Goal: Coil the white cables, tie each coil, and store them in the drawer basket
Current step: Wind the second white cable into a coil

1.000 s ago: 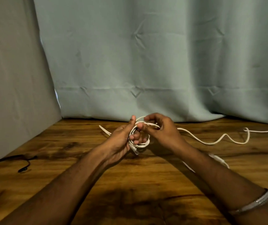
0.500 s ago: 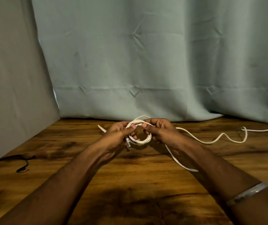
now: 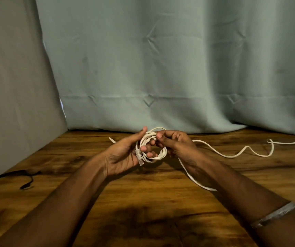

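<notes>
I see my left hand (image 3: 125, 154) curled through a small coil (image 3: 152, 148), my right hand (image 3: 175, 143) pinching its top. Much cable (image 3: 232, 155) trails loose; tying and storing remain.

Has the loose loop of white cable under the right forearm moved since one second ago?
Yes. The white cable's slack loop now lies nearer the coil on the wooden table; one second ago it lay farther right, beside the forearm.
</notes>
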A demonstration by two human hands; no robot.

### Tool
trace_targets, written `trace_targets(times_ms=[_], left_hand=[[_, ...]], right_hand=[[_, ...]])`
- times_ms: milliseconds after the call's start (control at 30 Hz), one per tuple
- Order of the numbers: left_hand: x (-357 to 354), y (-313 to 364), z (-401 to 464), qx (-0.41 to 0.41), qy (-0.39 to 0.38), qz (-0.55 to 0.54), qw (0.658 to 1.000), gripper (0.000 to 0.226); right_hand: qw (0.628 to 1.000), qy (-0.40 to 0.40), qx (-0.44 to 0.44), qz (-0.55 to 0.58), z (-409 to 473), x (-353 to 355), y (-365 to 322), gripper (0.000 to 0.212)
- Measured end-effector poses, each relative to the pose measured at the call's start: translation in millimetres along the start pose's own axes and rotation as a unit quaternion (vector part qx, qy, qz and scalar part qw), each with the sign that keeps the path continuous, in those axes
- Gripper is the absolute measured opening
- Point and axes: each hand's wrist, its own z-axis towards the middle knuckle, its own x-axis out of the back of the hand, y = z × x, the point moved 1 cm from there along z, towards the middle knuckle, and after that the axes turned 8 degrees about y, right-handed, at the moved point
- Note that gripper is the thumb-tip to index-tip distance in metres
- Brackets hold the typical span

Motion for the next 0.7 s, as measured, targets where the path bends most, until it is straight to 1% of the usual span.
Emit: trace_targets(times_ms=[133,200,300,333,367,400,467,533,600,633,700], left_hand=[[-2,-3,5,-0.027,0.035,-0.004,0.999,0.035],[-2,-6,9,-0.054,0.079,-0.003,0.995,0.031],[-2,-7,13,-0.098,0.153,0.003,0.983,0.031],[0,-5,14,-0.11,0.172,-0.011,0.979,0.031],[3,-3,16,-0.121,0.189,-0.032,0.974,0.03],[8,1,17,-0.134,0.207,-0.053,0.968,0.03],[19,11,18,-0.164,0.245,-0.081,0.952,0.032],[27,18,19,-0.193,0.279,-0.093,0.936,0.033],[32,21,18,-0.214,0.316,-0.088,0.92,0.034],[34,22,17,-0.223,0.335,-0.085,0.911,0.034],[37,26,14,-0.241,0.37,-0.081,0.894,0.035]], right_hand=[[1.0,0.002,0.015,-0.012,2,1,-1,0.032],[1.0,0.007,0.018,-0.015,4,1,1,0.03],[0.999,0.007,0.029,-0.019,2,-3,5,0.026],[0.998,0.008,0.041,-0.04,1,-4,7,0.023],[0.994,0.016,0.061,-0.089,-1,-4,8,0.025],[0.983,0.026,0.085,-0.161,-1,-2,9,0.032],[0.946,0.026,0.128,-0.298,-1,3,10,0.048],[0.899,-0.006,0.173,-0.403,0,7,9,0.056],[0.853,-0.047,0.199,-0.48,0,5,5,0.061],[0.834,-0.062,0.206,-0.507,0,5,4,0.056],[0.802,-0.08,0.226,-0.547,-2,2,0,0.028]])
